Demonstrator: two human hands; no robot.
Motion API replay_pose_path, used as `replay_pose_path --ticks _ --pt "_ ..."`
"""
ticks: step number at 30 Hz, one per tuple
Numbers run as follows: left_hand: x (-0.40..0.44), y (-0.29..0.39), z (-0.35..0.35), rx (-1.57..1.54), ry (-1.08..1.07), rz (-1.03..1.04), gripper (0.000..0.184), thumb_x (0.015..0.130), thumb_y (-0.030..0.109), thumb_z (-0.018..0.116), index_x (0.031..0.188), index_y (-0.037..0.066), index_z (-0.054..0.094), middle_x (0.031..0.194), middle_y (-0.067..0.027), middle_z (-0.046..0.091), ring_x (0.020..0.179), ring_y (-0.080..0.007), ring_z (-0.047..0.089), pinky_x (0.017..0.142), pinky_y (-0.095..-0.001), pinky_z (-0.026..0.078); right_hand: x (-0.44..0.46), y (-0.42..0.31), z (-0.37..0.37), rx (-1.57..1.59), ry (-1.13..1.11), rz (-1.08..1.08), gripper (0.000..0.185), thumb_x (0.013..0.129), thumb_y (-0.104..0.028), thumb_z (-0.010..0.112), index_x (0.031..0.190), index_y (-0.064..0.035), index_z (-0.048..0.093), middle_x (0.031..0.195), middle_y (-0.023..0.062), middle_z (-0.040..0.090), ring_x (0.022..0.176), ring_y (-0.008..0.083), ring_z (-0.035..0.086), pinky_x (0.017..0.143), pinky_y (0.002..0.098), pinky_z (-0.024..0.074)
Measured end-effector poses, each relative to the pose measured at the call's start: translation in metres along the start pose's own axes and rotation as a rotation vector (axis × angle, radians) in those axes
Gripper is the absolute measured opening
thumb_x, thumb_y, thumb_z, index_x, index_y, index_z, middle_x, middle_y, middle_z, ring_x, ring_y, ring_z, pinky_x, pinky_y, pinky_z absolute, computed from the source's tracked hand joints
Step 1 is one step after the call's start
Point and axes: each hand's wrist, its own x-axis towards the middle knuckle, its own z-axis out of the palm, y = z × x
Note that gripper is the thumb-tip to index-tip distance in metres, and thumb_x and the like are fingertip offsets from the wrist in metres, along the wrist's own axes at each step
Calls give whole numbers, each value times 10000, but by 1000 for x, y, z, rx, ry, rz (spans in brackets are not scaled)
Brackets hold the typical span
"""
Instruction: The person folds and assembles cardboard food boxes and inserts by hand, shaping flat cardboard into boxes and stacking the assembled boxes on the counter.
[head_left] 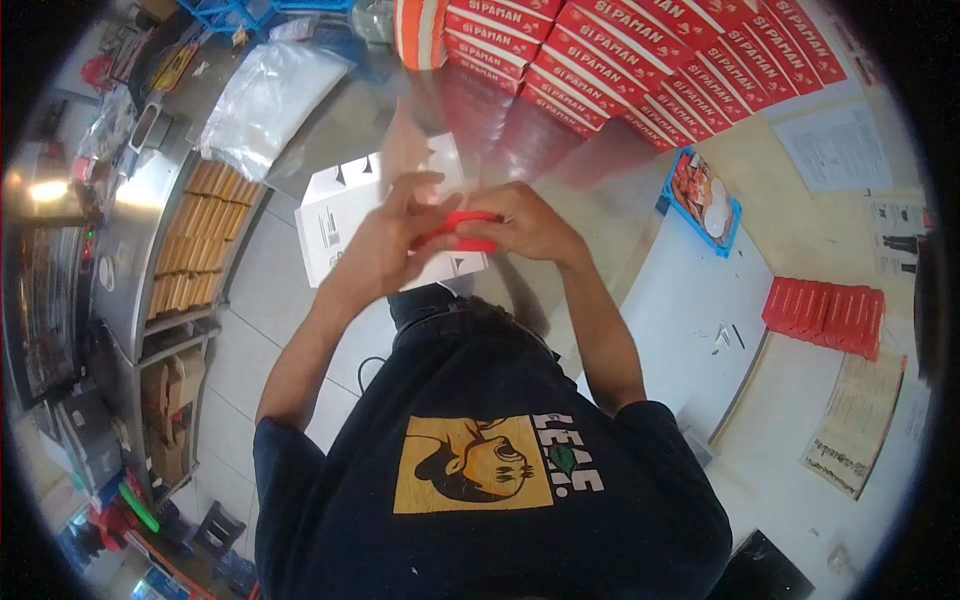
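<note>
One black cloth T-shirt (340,510) with one yellow square print is filling the lower middle. Two bare forearms are angling inward from it, elbows bending outward. The right hand (530,225) is grasping one small, bright-red piece (478,245) in its fingers, between the two hands and over one white carton (335,230) with black triangles. The left hand (385,235) is pointing forward beside the piece, its fingers blurring, so I cannot tell whether they are gripping. Many red "SI PAMAN" boxes (610,50) are standing stacked ahead.
</note>
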Motion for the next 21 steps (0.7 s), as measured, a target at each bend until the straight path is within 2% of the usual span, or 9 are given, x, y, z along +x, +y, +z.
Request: replay_pose_path --ticks 2,4,6,7,9,12,16,18,21 --pt "-9 -14 20 87 86 34 663 784 258 835 1343 9 579 1131 -200 563 880 -341 605 782 -422 533 3 8 15 -9 86 -81 324 884 -324 728 990 -20 701 834 202 661 821 340 644 786 422 506" --pt "-19 -24 40 120 326 42 566 735 293 872 1139 -7 612 1056 -197 547 912 -359 573 800 -433 501 6 28 39 -131 723 92 587 868 -402 750 1286 -23 587 1130 231 636 1115 360 589 915 436 491" --pt "-39 -60 73 92 359 11 480 705 273 892 960 23 572 1020 -183 518 966 -365 547 800 -435 471 13 93 54 -106 897 237 997 870 -423 756 1529 53 179 1401 206 475 1335 365 427 1079 468 401" --pt "-45 -75 90 47 322 18 467 705 250 892 947 27 561 1034 -182 507 983 -366 533 800 -441 464 21 121 64 541 966 267 950 871 -353 763 1539 14 196 1413 175 476 1339 320 436 1109 451 375" --pt "-53 -88 111 48 266 -30 457 708 213 891 952 30 551 1091 -190 484 1017 -375 518 805 -450 459 10 147 73 865 902 450 870 877 -203 722 1549 -27 200 1485 176 426 1346 293 447 1115 429 383" --pt "-37 -89 122 328 316 -102 525 714 197 874 1086 -4 562 1200 -232 457 1109 -413 495 922 -490 448 -1 175 87 697 1089 454 821 858 -69 649 1547 -53 204 1452 181 470 1294 295 511 1088 413 416" --pt "15 -95 121 34 301 -179 616 826 230 809 1318 22 502 1278 -235 452 1140 -377 540 871 -495 513 -9 141 75 179 1056 438 650 836 30 592 1459 -46 423 1291 183 591 1197 310 588 1009 373 478" --pt "51 -91 124 -1071 309 -615 448 962 285 675 1284 19 512 1291 -197 466 1000 -300 624 760 -397 547 -13 120 70 -125 985 58 438 867 23 599 1302 -25 608 1342 151 588 1196 279 597 985 351 493" --pt "83 -129 152 -1098 352 -584 301 1033 329 567 1137 47 558 1088 -99 600 844 -180 647 688 -317 548 -22 106 75 -161 693 -36 295 915 -19 603 1201 -11 676 1326 127 616 1156 264 622 949 345 507"
